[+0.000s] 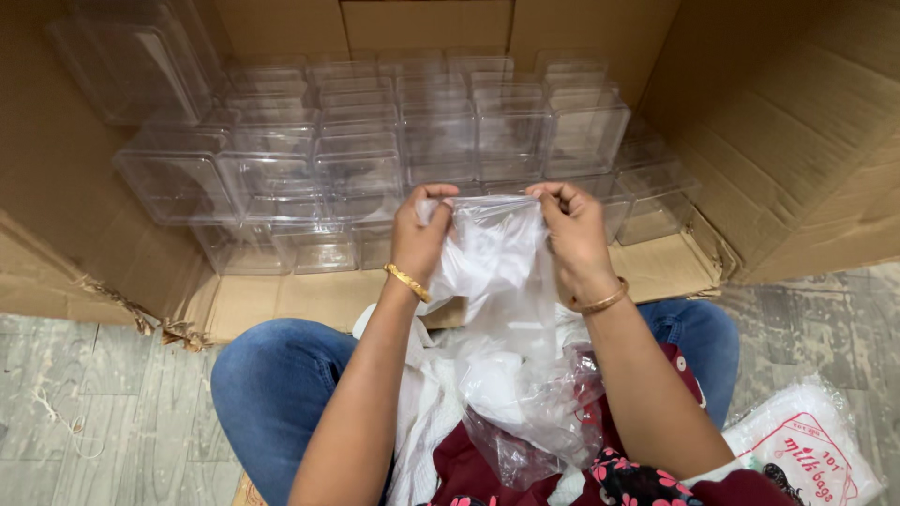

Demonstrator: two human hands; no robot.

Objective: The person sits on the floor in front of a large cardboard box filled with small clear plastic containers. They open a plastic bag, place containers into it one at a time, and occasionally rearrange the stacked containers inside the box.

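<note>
Over our lap, both hands hold up a thin clear bag (497, 262) by its top edge. The left hand (419, 239) is clenched on the left corner, thumb and fingers pinching the film; the right hand (574, 239) pinches the right corner the same way. The bag hangs down between them, touching the heap of loose plastic (525, 403) on our knees.

To do this well, we judge that we should keep each pinch right at the rim and rub the two layers apart with the thumbs, since film this thin tends to cling to itself. A gentle pull outward, not a tug, should spare the seam.

The bag is soft, glossy and crumpled, milky where it folds. Beyond it, on the far side, clear boxes (366, 159) stand stacked in rows inside a large carton (778, 122): hard, square-edged, glassy. The carton is matt brown cardboard, its near left flap torn and frayed. A gold bangle (409, 281) sits on each wrist. At the near right lies a packet of bags (806, 450), white with red print, on the grey floor (84, 412).
</note>
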